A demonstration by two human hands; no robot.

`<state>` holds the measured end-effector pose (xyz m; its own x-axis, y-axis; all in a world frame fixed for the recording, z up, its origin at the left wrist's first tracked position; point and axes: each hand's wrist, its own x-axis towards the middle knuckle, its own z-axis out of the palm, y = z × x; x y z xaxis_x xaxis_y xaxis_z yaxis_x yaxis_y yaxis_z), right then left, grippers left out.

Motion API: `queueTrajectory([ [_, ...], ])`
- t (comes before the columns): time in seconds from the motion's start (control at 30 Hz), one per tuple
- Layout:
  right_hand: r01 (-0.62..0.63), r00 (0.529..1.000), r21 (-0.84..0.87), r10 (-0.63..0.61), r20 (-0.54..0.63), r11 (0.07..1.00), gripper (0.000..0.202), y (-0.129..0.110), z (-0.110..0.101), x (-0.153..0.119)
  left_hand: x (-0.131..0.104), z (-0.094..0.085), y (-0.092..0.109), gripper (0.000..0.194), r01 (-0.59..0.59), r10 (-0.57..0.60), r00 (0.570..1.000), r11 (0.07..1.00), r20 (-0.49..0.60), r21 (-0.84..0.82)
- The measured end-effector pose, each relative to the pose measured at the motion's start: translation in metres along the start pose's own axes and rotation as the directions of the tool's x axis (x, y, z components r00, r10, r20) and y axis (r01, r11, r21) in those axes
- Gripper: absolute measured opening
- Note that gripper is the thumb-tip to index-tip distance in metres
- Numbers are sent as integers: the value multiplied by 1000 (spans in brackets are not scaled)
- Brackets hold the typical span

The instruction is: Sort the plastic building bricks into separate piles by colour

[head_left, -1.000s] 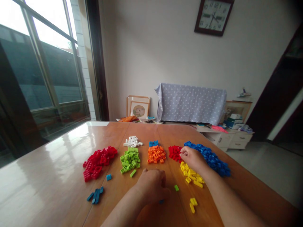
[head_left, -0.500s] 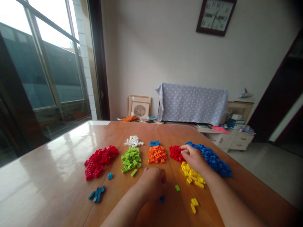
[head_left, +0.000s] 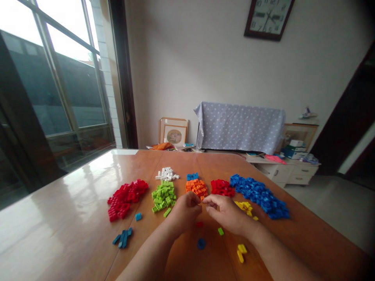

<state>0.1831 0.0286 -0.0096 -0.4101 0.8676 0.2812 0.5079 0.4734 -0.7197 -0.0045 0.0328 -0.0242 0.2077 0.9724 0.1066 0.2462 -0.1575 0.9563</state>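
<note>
My left hand [head_left: 187, 212] is closed in front of the orange brick pile [head_left: 196, 188], its fingers curled inward; what they hold is hidden. Facing it, my right hand [head_left: 227, 212] has thumb and fingers bent together, the tips almost touching my left hand. Something small may sit between the fingertips, too blurred to name. Just below the left fingers shows a small red brick [head_left: 199, 224]. Nearer to me lies a round blue piece [head_left: 200, 244]. A single green brick [head_left: 220, 231] is below the right hand.
Around lie a large red pile [head_left: 125, 200], green bricks [head_left: 163, 196], white bricks [head_left: 166, 174], a smaller red pile [head_left: 222, 188], blue bricks [head_left: 260, 195] and yellow bricks [head_left: 245, 207]. Teal strips [head_left: 123, 238] and two yellow bricks [head_left: 240, 253] rest near the front.
My right hand has come from the smaller red pile leftward to my left hand. The left hand has risen slightly away from me, uncovering the round blue piece and the small red brick.
</note>
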Motion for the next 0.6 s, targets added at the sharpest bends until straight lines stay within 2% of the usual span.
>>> queueTrajectory([
  [0.13, -9, 999, 186, 2, 36, 983, 21, -8, 12, 0, 3, 4, -2, 19, 24, -29, 999, 959, -13, -284],
  [0.23, 3, 1000, 209, -8, 23, 978, 15, -4, 14, 3, 5, 6, -4, 25, 80, -86, 996, 932, -2, -353],
  [0.3, 0, 999, 158, 5, -33, 987, 10, 6, 9, 6, 5, 6, -5, 26, 94, -102, 995, 938, -6, -333],
  [0.37, -18, 988, 73, 29, -149, 997, 7, 22, -2, 12, 6, 5, -4, 23, 77, -88, 995, 972, -40, -222],
  [0.47, -110, 941, 3, 105, -323, 994, 11, 54, -25, 20, 4, 1, -3, 16, 35, -22, 995, 991, -102, 127],
  [0.53, -187, 908, 23, 182, -378, 982, 15, 76, -37, 23, 1, -1, -1, 17, 37, -3, 995, 935, -96, 352],
  [0.6, -238, 887, 71, 247, -389, 969, 16, 93, -44, 26, -3, -2, 0, 20, 45, -19, 998, 868, -58, 494],
])
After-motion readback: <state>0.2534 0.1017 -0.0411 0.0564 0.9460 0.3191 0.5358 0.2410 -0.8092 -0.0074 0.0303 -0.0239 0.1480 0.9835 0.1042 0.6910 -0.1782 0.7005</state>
